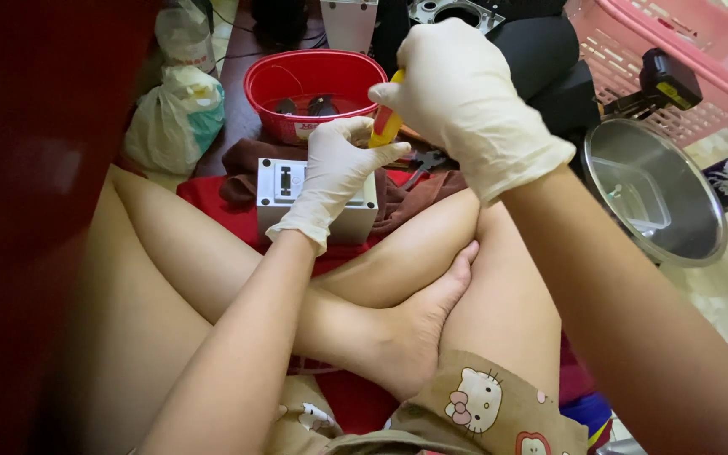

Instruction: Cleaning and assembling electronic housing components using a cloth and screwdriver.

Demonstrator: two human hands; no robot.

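Observation:
My right hand (463,94), in a white glove, grips the yellow and red handle of a screwdriver (387,125) and holds it upright. My left hand (337,173), also gloved, rests on top of a small white metal box (286,195) and steadies the screwdriver's lower end with its fingers. The box stands on a red cloth (208,206) in front of my crossed legs. The screwdriver's tip is hidden behind my left hand.
A red plastic bowl (297,84) with small dark parts sits behind the box. A steel pot (655,198) lies at the right, a pink basket (676,59) behind it. Plastic bags (174,114) lie at the left; pliers (421,164) rest on a brown cloth.

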